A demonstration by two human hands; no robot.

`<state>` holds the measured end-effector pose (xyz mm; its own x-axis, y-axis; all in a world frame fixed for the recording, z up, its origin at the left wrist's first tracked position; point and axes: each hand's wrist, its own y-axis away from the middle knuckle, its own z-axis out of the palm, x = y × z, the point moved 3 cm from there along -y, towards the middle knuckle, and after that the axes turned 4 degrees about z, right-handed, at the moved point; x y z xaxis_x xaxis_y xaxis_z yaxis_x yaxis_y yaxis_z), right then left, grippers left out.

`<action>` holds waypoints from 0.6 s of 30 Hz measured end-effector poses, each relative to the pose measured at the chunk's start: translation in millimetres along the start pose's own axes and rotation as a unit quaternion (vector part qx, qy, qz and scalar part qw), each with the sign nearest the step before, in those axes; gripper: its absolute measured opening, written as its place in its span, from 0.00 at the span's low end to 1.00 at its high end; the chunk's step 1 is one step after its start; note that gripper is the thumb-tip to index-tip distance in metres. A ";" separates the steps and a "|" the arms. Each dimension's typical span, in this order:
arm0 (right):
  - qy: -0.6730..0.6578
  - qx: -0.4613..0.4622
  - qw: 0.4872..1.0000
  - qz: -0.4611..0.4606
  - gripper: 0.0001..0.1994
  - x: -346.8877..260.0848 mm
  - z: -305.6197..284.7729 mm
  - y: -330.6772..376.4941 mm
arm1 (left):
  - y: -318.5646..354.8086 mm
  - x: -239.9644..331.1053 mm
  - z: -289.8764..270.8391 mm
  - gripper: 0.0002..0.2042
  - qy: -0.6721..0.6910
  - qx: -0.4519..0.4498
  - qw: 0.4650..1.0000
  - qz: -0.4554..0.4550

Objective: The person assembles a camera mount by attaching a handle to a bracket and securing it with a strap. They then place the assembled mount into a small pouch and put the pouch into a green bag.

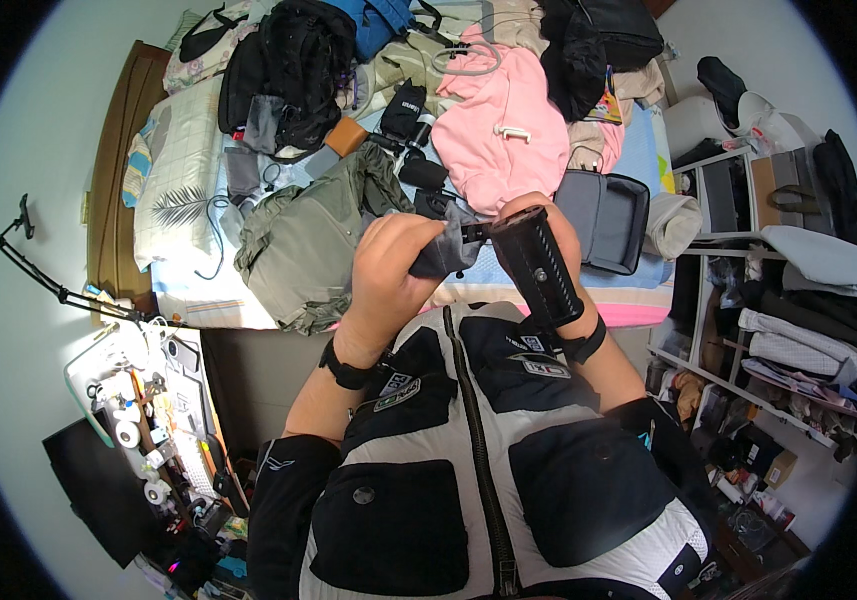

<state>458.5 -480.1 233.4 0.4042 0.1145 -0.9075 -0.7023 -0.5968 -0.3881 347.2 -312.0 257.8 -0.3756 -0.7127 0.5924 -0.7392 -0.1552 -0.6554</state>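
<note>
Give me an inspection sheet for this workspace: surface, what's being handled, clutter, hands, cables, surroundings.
Surface: bed with a light blue sheet, mostly covered.
Handled things: black ribbed handle in the right hand; grey cloth in the left hand, pressed against the handle's end.
Clutter: pink hoodie, olive jacket, open grey case, black bags.
Hands: both closed, black wristbands.
Cables: a thin cable across the pillow.
Surroundings: shelves of folded clothes right; crowded desk left.

One head-worn fisheye view – looking steeply down, close over the person's vest (478, 450), toward the cluttered bed (208, 290) ahead.
</note>
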 end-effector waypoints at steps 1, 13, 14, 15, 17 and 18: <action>0.000 0.002 1.000 -0.022 0.09 -2.3 0.5 -0.9 | 0.0 0.3 0.2 0.15 0.000 -0.002 1.000 0.001; 0.061 0.006 0.997 -0.046 0.08 -7.2 5.0 -3.1 | 1.4 -0.3 1.3 0.16 -0.042 -0.031 0.999 0.017; 0.066 0.006 0.997 -0.042 0.08 -6.0 4.8 -2.8 | 1.4 -0.1 1.3 0.17 -0.046 -0.033 0.998 0.020; 0.069 0.001 0.997 -0.042 0.08 -4.9 5.1 -2.6 | 1.4 -0.3 1.1 0.17 -0.051 -0.037 0.998 0.022; 0.075 -0.009 0.997 -0.035 0.08 -2.3 5.2 -3.1 | 1.2 -1.2 0.7 0.17 -0.053 -0.041 0.998 0.022; 0.073 -0.017 0.996 -0.045 0.08 -2.1 4.8 -3.4 | 1.1 -1.7 0.7 0.17 -0.053 -0.042 0.997 0.023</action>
<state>457.3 -474.5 235.8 0.5470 0.0537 -0.8354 -0.6405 -0.6158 -0.4589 347.4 -311.4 255.8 -0.3515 -0.7870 0.5070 -0.7691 -0.0661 -0.6357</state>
